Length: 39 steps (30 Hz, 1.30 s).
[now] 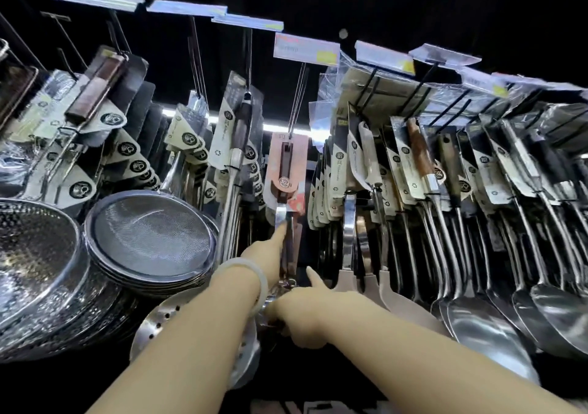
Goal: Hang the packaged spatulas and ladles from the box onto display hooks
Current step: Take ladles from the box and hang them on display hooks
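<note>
A packaged utensil with a pink card [288, 165] and a steel shaft hangs on the middle display hook [297, 101]. My left hand [273, 251], with a pale bangle on the wrist, reaches up along the shaft and its fingers touch the metal just under the card. Lower down, my right hand [305, 308] grips the bottom end of the same utensil, index finger pointing up. The utensil's head is hidden behind my hands. The box is not in view.
Mesh strainers [149, 238] and perforated bowls [35, 254] hang at the left. A slotted skimmer [165, 327] hangs below my left arm. Packaged spatulas [359, 273] and ladles [477, 315] fill the hooks to the right. Price tags [305, 49] top each hook.
</note>
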Available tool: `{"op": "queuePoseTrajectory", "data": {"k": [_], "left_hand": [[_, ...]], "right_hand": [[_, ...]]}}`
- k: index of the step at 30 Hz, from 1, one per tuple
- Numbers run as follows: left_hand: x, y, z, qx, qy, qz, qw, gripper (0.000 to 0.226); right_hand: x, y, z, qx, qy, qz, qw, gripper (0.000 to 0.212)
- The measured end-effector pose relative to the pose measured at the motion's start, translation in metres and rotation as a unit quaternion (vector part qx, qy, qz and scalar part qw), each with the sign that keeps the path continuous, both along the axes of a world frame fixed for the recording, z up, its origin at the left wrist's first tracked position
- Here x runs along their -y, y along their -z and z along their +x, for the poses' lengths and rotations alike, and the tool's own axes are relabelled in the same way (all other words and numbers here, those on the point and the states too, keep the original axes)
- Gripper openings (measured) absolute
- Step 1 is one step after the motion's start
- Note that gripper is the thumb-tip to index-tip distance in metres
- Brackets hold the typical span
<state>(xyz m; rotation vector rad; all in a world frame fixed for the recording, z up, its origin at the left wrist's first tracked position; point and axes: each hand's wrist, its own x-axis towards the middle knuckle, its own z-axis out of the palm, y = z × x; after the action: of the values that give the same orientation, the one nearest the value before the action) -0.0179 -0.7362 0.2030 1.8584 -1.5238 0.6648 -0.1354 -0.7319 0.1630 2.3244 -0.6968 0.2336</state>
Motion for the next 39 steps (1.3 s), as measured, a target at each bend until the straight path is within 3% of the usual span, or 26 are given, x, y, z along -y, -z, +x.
{"op": "queuePoseTrajectory", "data": {"k": [11, 15, 19, 25, 31, 39], "left_hand": [[0.000, 0.002, 0.002, 0.001, -0.002, 0.082, 0.997, 0.105], [-0.021, 0.002, -0.007, 0.099, -0.056, 0.081, 0.990, 0.095], [-0.043, 0.007, -0.019, 0.215, -0.102, 0.044, 0.970, 0.092], [-0.063, 0.018, -0.062, 0.246, -0.070, 0.017, 0.967, 0.086], [-0.067, 0.026, -0.164, 0.248, -0.013, 0.024, 0.968, 0.084], [-0.041, 0.072, -0.382, 0.254, 0.138, 0.041, 0.956, 0.085]], "right_hand": [[0.001, -0.001, -0.001, 0.015, 0.063, 0.016, 0.998, 0.048], [-0.009, -0.004, -0.027, 0.096, -0.003, 0.045, 0.994, 0.064], [-0.018, 0.002, -0.051, 0.111, 0.025, 0.009, 0.993, 0.075], [-0.023, 0.009, -0.095, 0.132, 0.030, 0.025, 0.991, 0.071], [-0.044, 0.014, -0.202, 0.176, 0.068, 0.078, 0.979, 0.069], [-0.058, 0.060, -0.428, 0.207, 0.211, 0.136, 0.946, 0.066]]}}
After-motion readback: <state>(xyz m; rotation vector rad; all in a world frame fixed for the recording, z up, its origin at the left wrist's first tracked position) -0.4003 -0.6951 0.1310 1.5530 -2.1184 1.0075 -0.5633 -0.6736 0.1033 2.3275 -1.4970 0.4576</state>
